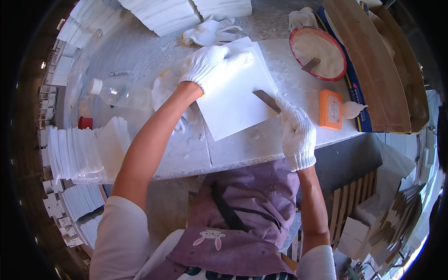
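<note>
A small stack of white square sheets or thin tiles (228,114) lies askew on the table in front of me. My left hand (214,65), in a white knitted glove, rests on the top sheet with its fingers stretched out. Above the sheet's right edge my right hand (297,135), gloved too, is closed round a flat metal scraper blade (267,101). The blade points up and left over the sheet; its handle is hidden in the glove. Loose white gloves (212,31) lie beyond the stack, and another glove (163,88) is beside my left forearm.
At the right stand a red-rimmed bowl (322,56) of white powder or paste with a blade in it, an orange box (330,109), a white bulb (353,110) and a cardboard box (373,65). A clear bottle (114,92) lies left. White stacks (81,149) stand left and at the back.
</note>
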Demonstrator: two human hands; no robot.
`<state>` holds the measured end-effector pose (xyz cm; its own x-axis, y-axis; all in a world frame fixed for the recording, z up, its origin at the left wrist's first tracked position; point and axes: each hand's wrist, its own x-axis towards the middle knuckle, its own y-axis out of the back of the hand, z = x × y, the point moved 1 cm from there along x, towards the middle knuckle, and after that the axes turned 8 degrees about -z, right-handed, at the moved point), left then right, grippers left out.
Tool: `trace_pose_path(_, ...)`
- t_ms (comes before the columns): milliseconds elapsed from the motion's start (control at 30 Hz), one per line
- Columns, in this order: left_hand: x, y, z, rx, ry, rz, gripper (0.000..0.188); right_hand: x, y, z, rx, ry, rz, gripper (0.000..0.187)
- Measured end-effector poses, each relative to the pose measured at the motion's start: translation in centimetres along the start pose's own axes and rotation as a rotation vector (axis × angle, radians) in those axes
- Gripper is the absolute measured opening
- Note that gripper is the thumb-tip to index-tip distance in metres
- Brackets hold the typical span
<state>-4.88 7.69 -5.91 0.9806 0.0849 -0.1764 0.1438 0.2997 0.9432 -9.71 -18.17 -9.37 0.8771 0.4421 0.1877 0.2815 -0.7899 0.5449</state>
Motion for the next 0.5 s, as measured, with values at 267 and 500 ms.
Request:
trace_pose_path(267,0.5,-1.3,-1.5,0.009,-0.093,0.165,0.064,0.0,0.2,-0.3,0.024,-0.014,-0.037,0.033)
trace_pose_path(500,0.0,-0.4,-0.2,0.002,-0.044,0.037,0.060,-1.2,-1.6,-0.6,0.009,-0.070,0.076,0.030)
